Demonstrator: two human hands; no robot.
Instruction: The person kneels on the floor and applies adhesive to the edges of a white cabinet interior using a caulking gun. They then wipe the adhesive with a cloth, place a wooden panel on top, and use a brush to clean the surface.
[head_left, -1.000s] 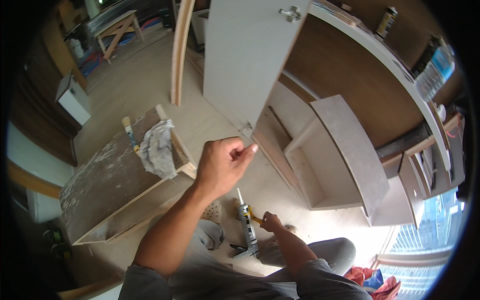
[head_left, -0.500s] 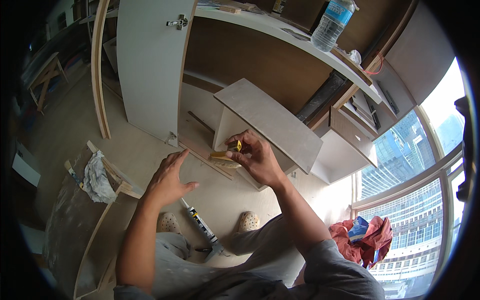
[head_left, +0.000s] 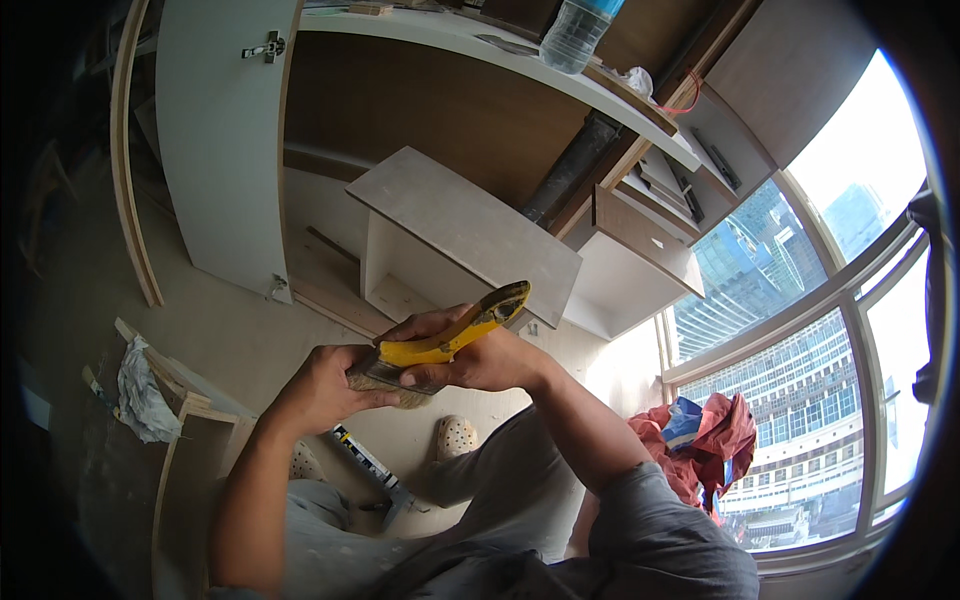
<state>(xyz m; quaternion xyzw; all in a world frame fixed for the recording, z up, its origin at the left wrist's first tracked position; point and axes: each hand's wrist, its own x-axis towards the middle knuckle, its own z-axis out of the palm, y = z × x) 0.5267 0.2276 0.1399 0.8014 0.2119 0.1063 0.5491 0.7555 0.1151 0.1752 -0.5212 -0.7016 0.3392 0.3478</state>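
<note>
A paintbrush (head_left: 430, 348) with a yellow, black-tipped handle and pale bristles is between my two hands, in front of my body. Its handle points up and to the right. My right hand (head_left: 480, 362) grips it near the metal band, thumb in front. My left hand (head_left: 335, 385) has its fingers closed around the bristle end from the left side. Part of the bristles is covered by my fingers. Below, between my feet, a sealant tube in a caulking gun (head_left: 365, 460) lies on the floor.
A grey-topped cabinet box (head_left: 470, 235) stands ahead, beneath a white counter (head_left: 430, 32) bearing a water bottle (head_left: 578, 38). Left are a white door panel (head_left: 222, 150) and a wooden piece with a crumpled cloth (head_left: 148, 390). Red crumpled sacking (head_left: 725, 445) lies by the right window.
My left hand has come from open and apart to close on the brush's bristle end. The brush has turned, its yellow handle now up and right. The view has swung rightward.
</note>
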